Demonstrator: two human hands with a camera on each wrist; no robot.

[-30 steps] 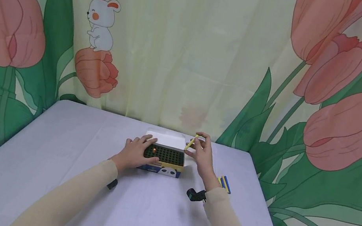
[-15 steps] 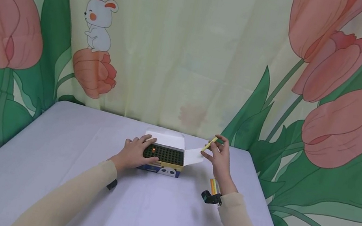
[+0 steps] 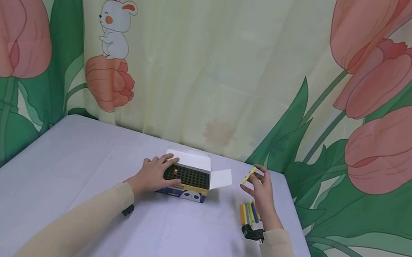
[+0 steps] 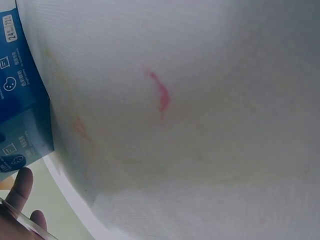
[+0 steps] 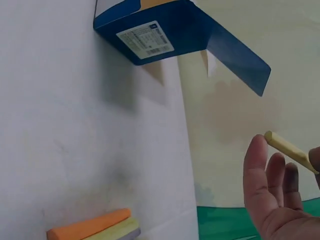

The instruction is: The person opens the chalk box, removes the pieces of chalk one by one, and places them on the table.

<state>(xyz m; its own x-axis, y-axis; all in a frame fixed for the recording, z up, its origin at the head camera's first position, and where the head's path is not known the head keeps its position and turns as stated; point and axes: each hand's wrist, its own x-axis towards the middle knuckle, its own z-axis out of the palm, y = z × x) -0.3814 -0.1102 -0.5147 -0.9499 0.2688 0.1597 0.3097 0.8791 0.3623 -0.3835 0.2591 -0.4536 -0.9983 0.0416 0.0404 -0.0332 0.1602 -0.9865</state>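
A panda-printed cardboard box stands with its lid raised, showing a dark insert with many holes. One orange chalk stick sticks up near its left end. My left hand grips the box's left end, thumb along the front edge and fingers over the back. Well to the right of the box, my right hand pinches a yellow chalk stick between thumb and fingertip. Its other fingers are loosely bent. Below it lies a group of coloured chalk sticks, partly hidden by the wrist.
A white side flap juts from the box's right end, and the white lid leans back behind it. The table has a white cloth with coloured smudges. A flowered curtain hangs behind the table's far edge.
My right hand has moved rightward from the box's right end with the yellow chalk, uncovering the side flap and coming over the chalk sticks. My left hand stays on the box.
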